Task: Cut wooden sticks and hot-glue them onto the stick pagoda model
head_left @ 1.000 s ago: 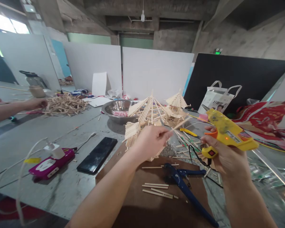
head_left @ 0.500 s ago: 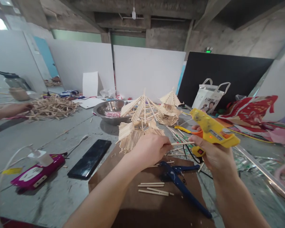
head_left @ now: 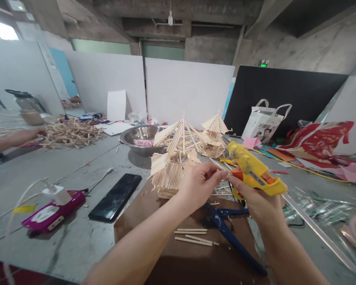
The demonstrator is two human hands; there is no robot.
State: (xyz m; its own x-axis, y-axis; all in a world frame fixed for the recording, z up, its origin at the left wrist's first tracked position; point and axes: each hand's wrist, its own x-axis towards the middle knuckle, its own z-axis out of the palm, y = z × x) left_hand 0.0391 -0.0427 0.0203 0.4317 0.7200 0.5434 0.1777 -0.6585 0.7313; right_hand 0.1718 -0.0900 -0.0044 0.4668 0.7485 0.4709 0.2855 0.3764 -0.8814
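Observation:
My right hand (head_left: 253, 198) grips a yellow hot glue gun (head_left: 252, 170) with its nozzle pointing left and up. My left hand (head_left: 200, 182) is closed in a pinch on a thin wooden stick (head_left: 222, 171), held right at the gun's nozzle. Just behind both hands stands a stick model of a pagoda roof (head_left: 173, 160), with a smaller stick pavilion (head_left: 214, 136) beyond it. Below my hands lie blue-handled cutters (head_left: 225, 229) and a few cut sticks (head_left: 192, 235) on a brown board (head_left: 178, 257).
A black phone (head_left: 115, 196) and a pink power bank (head_left: 52, 211) with a white cable lie to the left. A steel bowl (head_left: 139, 137) sits behind the model. Another person's hand (head_left: 23, 136) rests by a heap of sticks (head_left: 71, 132). Bags and coloured paper crowd the right.
My hands have come together: the glue gun dropped and moved left, and the stick in my left hand now meets the nozzle. The view shifted slightly.

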